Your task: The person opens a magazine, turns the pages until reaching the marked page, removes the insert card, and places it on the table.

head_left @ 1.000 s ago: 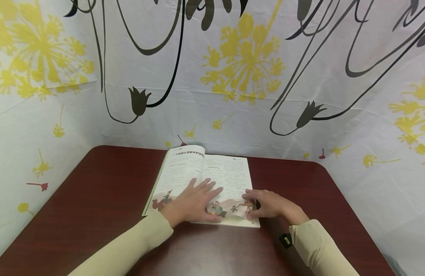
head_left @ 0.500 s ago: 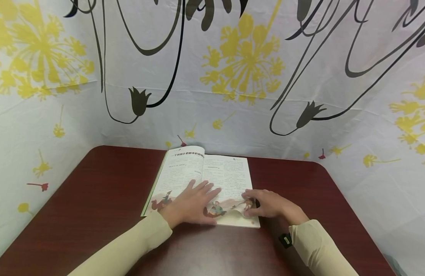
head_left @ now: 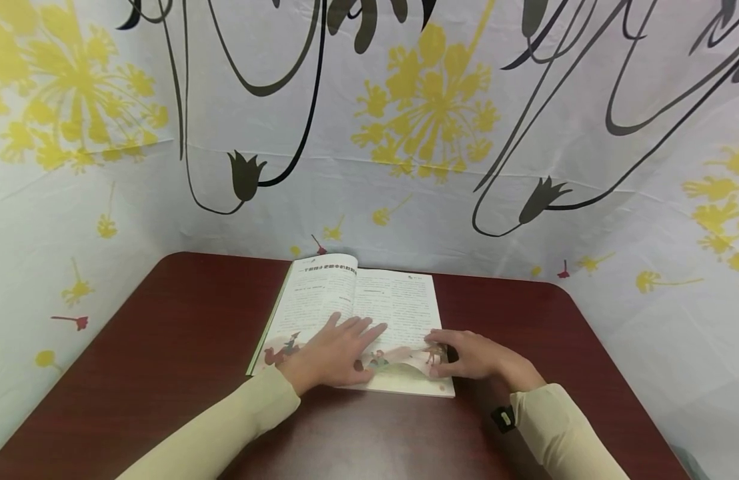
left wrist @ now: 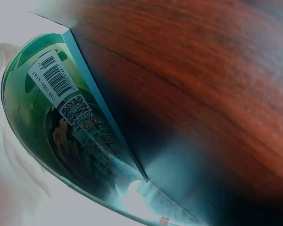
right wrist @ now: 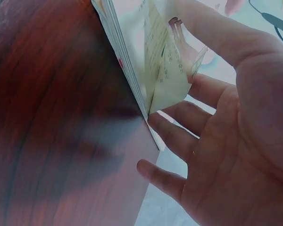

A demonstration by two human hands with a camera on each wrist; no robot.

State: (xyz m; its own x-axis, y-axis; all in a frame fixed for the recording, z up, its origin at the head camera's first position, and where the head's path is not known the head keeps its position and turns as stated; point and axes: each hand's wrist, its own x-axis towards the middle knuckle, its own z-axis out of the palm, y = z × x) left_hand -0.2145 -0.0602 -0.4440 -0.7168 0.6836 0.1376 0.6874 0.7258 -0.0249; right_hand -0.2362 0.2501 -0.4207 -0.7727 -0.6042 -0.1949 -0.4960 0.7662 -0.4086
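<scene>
An open magazine (head_left: 321, 287) with printed text and cartoon drawings lies on the dark red table. My left hand (head_left: 339, 353) rests on it with fingers spread, across the lower middle. At the right page's lower outer edge, my right hand (head_left: 471, 357) pinches a page (head_left: 405, 369) between thumb and fingers, and the paper bows upward. Seen from the right wrist, that page (right wrist: 167, 84) is folded up between the thumb and fingers of the right hand (right wrist: 217, 117). The left wrist view shows the green cover (left wrist: 37, 99) curling, its barcode visible.
The wood-grain table (head_left: 165, 333) reaches out on both sides of the magazine. Behind it hangs a white cloth (head_left: 321, 200) printed with yellow and dark flowers. A small black device (head_left: 503, 419) sits at the right wrist, by the sleeve.
The lower right page has risen into a curve as my right thumb and fingers work at its edge. My left hand stays on the magazine, its thumb slightly drawn in.
</scene>
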